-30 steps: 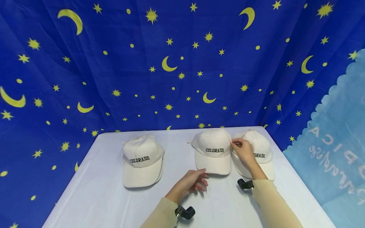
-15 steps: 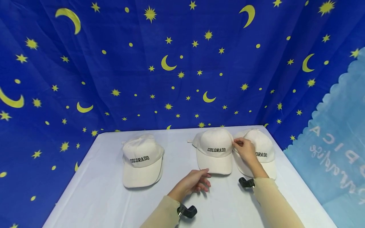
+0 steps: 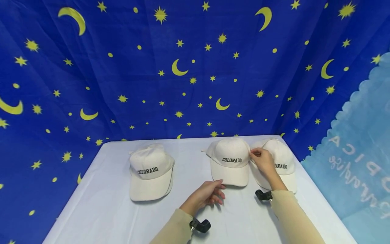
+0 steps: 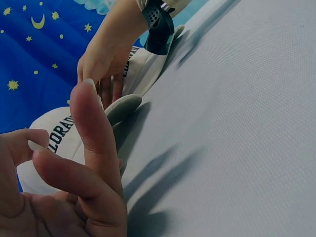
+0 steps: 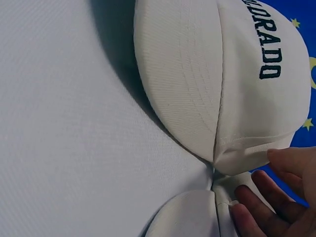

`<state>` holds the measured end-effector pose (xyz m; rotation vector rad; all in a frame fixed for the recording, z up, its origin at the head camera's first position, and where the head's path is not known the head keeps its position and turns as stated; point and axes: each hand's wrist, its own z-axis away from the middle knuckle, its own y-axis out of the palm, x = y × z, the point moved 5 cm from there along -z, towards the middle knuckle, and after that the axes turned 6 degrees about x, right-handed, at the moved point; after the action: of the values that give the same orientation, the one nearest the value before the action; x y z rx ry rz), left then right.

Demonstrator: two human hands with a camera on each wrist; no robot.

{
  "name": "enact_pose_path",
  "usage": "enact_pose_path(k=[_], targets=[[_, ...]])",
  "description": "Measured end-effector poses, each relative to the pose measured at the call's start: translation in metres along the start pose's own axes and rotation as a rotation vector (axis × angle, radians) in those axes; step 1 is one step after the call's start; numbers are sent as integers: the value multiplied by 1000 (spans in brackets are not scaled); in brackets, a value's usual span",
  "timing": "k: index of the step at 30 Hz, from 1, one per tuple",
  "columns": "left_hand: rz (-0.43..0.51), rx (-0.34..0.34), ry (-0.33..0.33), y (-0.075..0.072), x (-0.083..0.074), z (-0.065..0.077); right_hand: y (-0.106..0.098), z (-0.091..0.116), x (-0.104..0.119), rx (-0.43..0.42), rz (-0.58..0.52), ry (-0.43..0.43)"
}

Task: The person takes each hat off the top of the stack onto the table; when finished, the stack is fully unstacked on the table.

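Note:
A cream baseball cap (image 3: pixel 230 159) lettered COLORADO sits on the white table with its brim towards me. At the brim's front left edge is my left hand (image 3: pixel 207 195), thumb and forefinger pinching the edge, other fingers loosely bent below. My right hand (image 3: pixel 262 162) pinches the cap's right lower edge, with the thumb (image 5: pixel 286 160) against the band and fingertips partly hidden. Behind that hand stands a second matching cap (image 3: pixel 278 156), partly covered. Its brim (image 5: pixel 185 217) shows under the right fingers in the right wrist view.
Farther left on the table (image 3: pixel 100 203) stands another group of stacked cream caps (image 3: pixel 150 173), at least two by the doubled brim. A blue star-and-moon curtain (image 3: pixel 137 74) closes off the back and sides. Light blue cloth (image 3: pixel 365 145) hangs at the right.
Both hands and the middle cap have shifted slightly right, closer to the right-hand cap, mostly in the first half second. The right-hand cap has shifted slightly right too. The left caps stay put.

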<state>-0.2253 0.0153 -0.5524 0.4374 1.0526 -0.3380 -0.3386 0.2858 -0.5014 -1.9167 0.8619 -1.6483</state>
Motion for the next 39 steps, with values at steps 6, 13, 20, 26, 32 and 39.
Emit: enact_pose_path(k=[6,13,20,26,32,39], targets=[[3,4,0,0,0,2,0,0,1,1,3,9],[-25,-14,0,-6,0,12,0,2,2,11,-22,23],[-50,-45,53,-22,-8,18,-3,3,9,-22,-65,9],[-86,-78,136,-37,-16,34,-11,4,22,-114,-107,-37],[-117,-133,207,-56,-23,61,-18,4,41,-180,-159,-108],[-135,-196,224,-71,-17,85,-18,7,68,-168,-220,-169]])
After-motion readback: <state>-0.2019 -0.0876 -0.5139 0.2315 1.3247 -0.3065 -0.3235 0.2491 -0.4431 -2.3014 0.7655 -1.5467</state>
